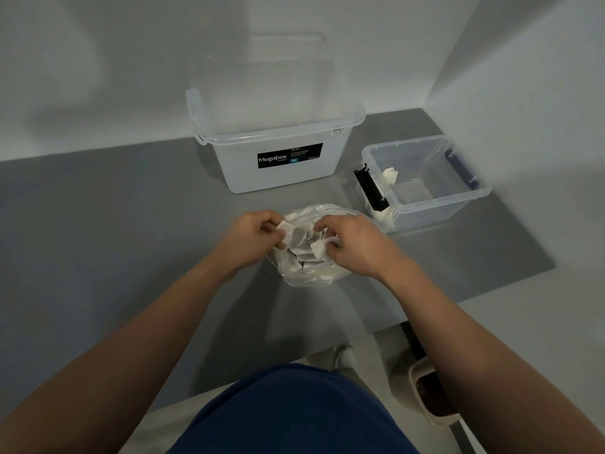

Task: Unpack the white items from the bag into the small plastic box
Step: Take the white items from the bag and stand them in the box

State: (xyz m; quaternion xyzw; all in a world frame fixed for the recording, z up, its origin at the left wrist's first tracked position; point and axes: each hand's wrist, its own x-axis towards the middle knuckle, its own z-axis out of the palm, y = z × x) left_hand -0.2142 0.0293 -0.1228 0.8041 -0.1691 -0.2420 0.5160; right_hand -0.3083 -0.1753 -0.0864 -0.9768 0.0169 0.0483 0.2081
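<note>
Left hand [252,237] pinches a white packet [288,229]; right hand [357,247] pinches a second packet [318,250]. The clear bag [307,276] sits between and beneath both hands. The small plastic box [435,204], already holding white packets, stands beyond the right hand.

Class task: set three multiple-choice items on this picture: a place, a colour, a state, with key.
1. The small plastic box stands: A) behind the large box; B) right of it; C) inside it.
2. The large box's label is: A) red; B) black; C) green.
3. The left hand and right hand: A) lie flat; B) hang idle; C) pinch white packets at the bag's mouth.
Key: B, it sits off the large box's right wall; B, white lettering on black; C, each holds packets there.
</note>
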